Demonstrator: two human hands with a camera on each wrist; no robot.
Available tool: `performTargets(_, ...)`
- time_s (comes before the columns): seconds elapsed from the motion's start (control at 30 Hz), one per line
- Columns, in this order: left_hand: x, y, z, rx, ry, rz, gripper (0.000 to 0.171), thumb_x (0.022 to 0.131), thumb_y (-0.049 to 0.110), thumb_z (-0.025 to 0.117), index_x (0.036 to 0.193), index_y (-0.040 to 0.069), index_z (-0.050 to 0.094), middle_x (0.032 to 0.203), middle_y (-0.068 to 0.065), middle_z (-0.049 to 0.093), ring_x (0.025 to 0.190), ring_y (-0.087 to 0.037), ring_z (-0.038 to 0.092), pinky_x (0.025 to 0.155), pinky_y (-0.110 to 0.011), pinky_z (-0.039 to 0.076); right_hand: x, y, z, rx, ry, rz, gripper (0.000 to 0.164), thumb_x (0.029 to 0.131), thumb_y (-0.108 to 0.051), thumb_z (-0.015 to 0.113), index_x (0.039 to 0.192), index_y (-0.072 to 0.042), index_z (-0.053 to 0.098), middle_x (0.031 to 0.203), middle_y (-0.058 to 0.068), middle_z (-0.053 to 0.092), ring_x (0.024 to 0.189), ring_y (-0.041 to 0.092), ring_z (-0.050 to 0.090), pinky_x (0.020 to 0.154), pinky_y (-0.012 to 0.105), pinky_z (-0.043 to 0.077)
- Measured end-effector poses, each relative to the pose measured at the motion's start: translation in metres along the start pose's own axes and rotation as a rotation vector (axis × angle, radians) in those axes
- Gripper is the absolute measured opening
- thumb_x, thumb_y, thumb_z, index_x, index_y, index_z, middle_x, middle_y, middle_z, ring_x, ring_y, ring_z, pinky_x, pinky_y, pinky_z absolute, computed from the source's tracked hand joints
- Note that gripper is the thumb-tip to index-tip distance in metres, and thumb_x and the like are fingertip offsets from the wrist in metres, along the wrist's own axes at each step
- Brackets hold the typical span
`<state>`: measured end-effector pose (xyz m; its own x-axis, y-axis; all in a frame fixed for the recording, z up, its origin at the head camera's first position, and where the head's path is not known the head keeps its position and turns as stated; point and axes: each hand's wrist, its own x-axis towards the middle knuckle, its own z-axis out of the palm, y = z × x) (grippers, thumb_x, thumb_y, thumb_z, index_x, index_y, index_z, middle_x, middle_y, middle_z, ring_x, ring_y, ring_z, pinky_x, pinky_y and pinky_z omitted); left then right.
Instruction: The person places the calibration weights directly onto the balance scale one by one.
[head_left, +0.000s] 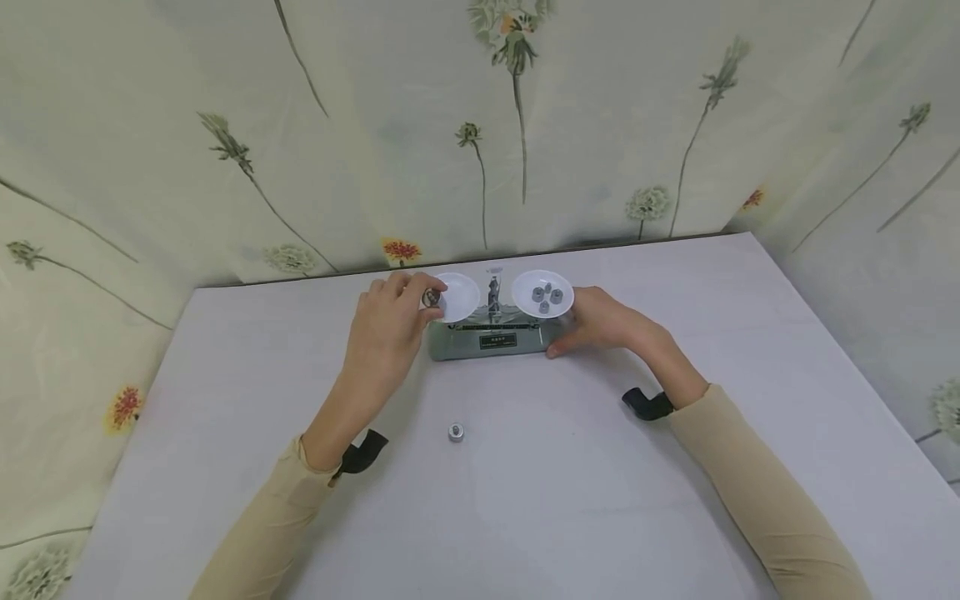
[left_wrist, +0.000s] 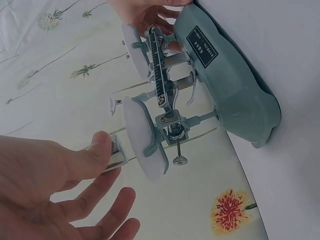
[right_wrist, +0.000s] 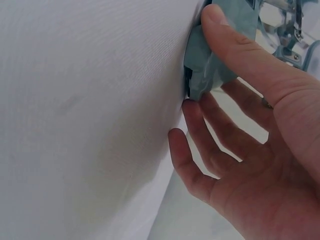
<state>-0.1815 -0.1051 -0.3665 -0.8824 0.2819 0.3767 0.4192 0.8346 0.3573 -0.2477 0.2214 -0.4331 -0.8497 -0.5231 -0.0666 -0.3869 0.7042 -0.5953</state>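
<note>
A green balance scale [head_left: 457, 345] with two white pans stands toward the back of the table. My left hand [head_left: 385, 333] pinches a small, shiny, clear-sided piece [left_wrist: 118, 156] between thumb and fingers, right at the rim of the left pan [head_left: 465, 293]. Nothing else shows on that pan. Several small metal weights [head_left: 557, 297] sit on the right pan [head_left: 527, 285]. At the right end of the scale's base, my right hand [head_left: 603, 321] grips it, thumb on the front and fingers curled behind. Its fingertips are low, close to the tabletop.
A single metal weight [head_left: 456, 432] stands on the white tabletop [head_left: 540, 500] in front of the scale. Behind the table hangs a flower-printed cloth [head_left: 420, 150]. Black wrist pieces [head_left: 647, 406] stick out at both forearms.
</note>
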Motion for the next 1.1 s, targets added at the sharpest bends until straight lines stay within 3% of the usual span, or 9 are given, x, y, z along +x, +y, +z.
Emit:
performTargets(0.33, 0.007, -0.002, 0.004, 0.002, 0.008, -0.013, 0.031, 0.094, 0.022, 0.080, 0.123, 0.013, 0.073, 0.119, -0.017, 0.075, 0.108, -0.045, 0.067, 0.091, -0.055, 0.055, -0.002, 0.001, 0.001, 0.015, -0.008, -0.004, 0.088, 0.075, -0.019, 0.100, 0.150, -0.005, 0.057, 0.150, 0.016, 0.066, 0.146, 0.041, 0.056, 0.128, 0.060, 0.042)
performTargets(1.1, 0.011, -0.002, 0.012, -0.009, -0.071, -0.047, 0.028, 0.097, 0.024, 0.077, 0.123, 0.013, 0.073, 0.126, -0.015, 0.075, 0.110, -0.044, 0.065, 0.092, -0.052, 0.052, -0.002, -0.002, -0.001, 0.016, -0.011, 0.018, 0.088, 0.074, -0.017, 0.100, 0.149, -0.005, 0.056, 0.149, 0.015, 0.066, 0.146, 0.037, 0.056, 0.129, 0.059, 0.042)
